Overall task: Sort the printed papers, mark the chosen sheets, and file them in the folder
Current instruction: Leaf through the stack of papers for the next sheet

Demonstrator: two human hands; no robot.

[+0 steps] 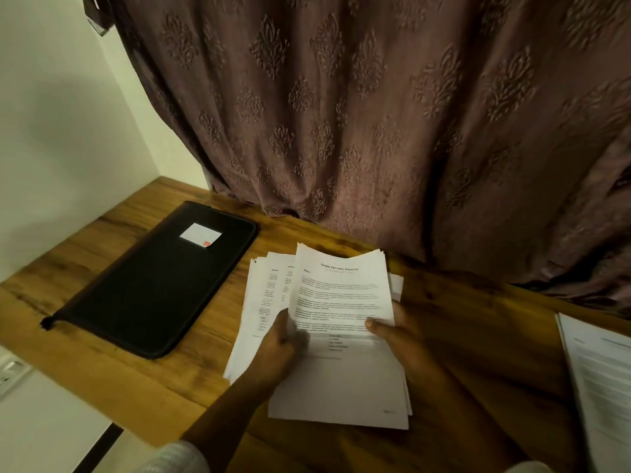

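Left hand (277,353) and right hand (401,336) pinch the printed papers (341,295).

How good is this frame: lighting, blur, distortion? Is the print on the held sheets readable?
Head view: dim, warm light; wide-angle bending curves the desk and curtain; the left hand is motion-blurred, the right hand sharper; on the held papers only the heading is nearly legible; the pile at the right edge is soft.

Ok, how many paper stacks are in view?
2. One fanned stack is held by the left hand and right hand at centre; the other stack lies at the right edge, partly out of frame.
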